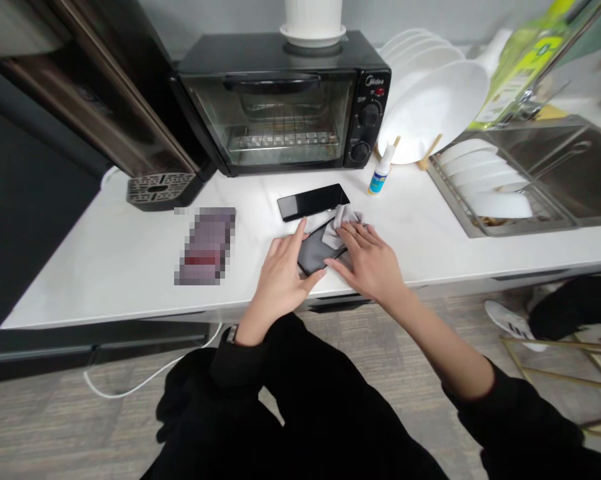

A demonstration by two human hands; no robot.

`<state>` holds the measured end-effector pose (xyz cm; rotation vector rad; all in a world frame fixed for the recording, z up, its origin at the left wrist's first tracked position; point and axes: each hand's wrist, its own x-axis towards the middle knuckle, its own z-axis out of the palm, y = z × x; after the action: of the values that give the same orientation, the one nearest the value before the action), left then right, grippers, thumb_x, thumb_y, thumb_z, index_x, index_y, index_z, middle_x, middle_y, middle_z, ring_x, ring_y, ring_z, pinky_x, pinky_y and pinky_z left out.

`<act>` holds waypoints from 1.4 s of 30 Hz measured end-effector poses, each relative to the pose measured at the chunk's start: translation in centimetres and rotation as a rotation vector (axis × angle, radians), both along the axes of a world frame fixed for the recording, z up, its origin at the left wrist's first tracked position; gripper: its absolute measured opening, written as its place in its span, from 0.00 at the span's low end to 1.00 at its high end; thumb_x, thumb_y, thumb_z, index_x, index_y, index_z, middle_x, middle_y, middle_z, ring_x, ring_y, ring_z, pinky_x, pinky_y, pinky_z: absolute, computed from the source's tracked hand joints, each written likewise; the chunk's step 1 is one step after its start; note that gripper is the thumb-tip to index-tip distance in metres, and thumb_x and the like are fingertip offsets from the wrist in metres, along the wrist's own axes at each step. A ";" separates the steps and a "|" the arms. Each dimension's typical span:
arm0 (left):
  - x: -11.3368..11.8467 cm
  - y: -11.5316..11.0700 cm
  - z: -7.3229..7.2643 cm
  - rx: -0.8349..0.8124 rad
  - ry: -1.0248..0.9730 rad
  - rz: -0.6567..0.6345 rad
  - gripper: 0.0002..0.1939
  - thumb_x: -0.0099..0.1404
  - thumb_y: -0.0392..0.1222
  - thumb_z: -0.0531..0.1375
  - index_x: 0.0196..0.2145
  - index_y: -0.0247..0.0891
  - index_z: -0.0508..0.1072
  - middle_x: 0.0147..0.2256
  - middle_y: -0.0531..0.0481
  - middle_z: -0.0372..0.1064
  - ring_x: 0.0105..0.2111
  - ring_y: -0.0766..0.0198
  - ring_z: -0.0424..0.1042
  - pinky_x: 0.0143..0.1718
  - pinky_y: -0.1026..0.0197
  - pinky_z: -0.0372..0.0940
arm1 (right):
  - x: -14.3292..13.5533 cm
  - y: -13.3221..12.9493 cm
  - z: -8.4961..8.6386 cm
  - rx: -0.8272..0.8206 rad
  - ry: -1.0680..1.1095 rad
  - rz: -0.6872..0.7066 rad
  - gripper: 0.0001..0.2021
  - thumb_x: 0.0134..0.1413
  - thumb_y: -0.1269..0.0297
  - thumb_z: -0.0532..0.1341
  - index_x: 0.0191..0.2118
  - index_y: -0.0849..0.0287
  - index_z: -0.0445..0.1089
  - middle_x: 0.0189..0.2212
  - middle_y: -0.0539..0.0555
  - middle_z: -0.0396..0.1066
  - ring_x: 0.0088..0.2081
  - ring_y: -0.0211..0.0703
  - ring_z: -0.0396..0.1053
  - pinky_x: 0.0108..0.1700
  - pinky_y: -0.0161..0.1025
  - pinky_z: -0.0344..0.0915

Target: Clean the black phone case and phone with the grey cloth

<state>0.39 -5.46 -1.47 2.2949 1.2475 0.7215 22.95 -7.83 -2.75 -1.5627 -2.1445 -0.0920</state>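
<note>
A dark flat case-like object (pixel 314 251) lies on the white counter. My left hand (pixel 284 275) holds its left side, thumb and index finger set at its edges. My right hand (pixel 370 263) presses a crumpled grey cloth (pixel 339 229) onto its right part, fingers bent over the cloth. Just behind them lies a black phone (pixel 313 202), screen up, touched by neither hand. A small white spray bottle with a blue label (pixel 379 175) stands upright behind and to the right of my right hand.
A black toaster oven (pixel 285 120) stands at the back, a white pot (pixel 313 20) on top. White plates (pixel 430 100) and a sink (pixel 570 173) are at the right. A dispenser (pixel 163 190) and a pixelated item (pixel 206 247) are at the left. Another person's shoe (pixel 513 323) shows below right.
</note>
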 end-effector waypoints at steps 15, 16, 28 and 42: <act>0.6 0.5 -0.5 0.013 -0.005 0.011 0.55 0.63 0.45 0.70 0.77 0.42 0.43 0.64 0.42 0.69 0.59 0.45 0.65 0.63 0.43 0.61 | -0.1 0.3 0.4 -0.090 -0.039 0.122 0.28 0.75 0.47 0.53 0.70 0.59 0.64 0.69 0.59 0.67 0.72 0.58 0.59 0.75 0.67 0.47; 0.7 0.5 -0.5 0.014 -0.002 0.008 0.55 0.63 0.45 0.70 0.77 0.42 0.43 0.65 0.43 0.69 0.59 0.45 0.65 0.63 0.43 0.61 | -0.1 0.3 0.4 -0.091 -0.037 0.120 0.29 0.75 0.46 0.53 0.70 0.59 0.64 0.69 0.59 0.67 0.72 0.58 0.59 0.75 0.67 0.47; 0.8 0.5 -0.1 0.008 0.087 0.018 0.52 0.66 0.43 0.67 0.77 0.38 0.42 0.65 0.38 0.67 0.59 0.43 0.65 0.62 0.41 0.61 | -1.1 -1.7 1.1 -0.142 0.060 0.404 0.21 0.77 0.53 0.52 0.62 0.58 0.72 0.61 0.56 0.75 0.67 0.48 0.68 0.75 0.59 0.52; 0.7 -0.7 0.3 -0.044 0.034 -0.007 0.46 0.70 0.40 0.60 0.78 0.45 0.40 0.66 0.40 0.64 0.58 0.45 0.65 0.62 0.43 0.62 | -3.7 -1.5 1.7 -0.224 0.156 0.350 0.23 0.75 0.49 0.53 0.61 0.57 0.74 0.61 0.56 0.76 0.65 0.49 0.71 0.71 0.55 0.63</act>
<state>1.12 -6.20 -1.12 2.2830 1.2579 0.6488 19.20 -9.35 -1.01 -1.2338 -2.3265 0.3841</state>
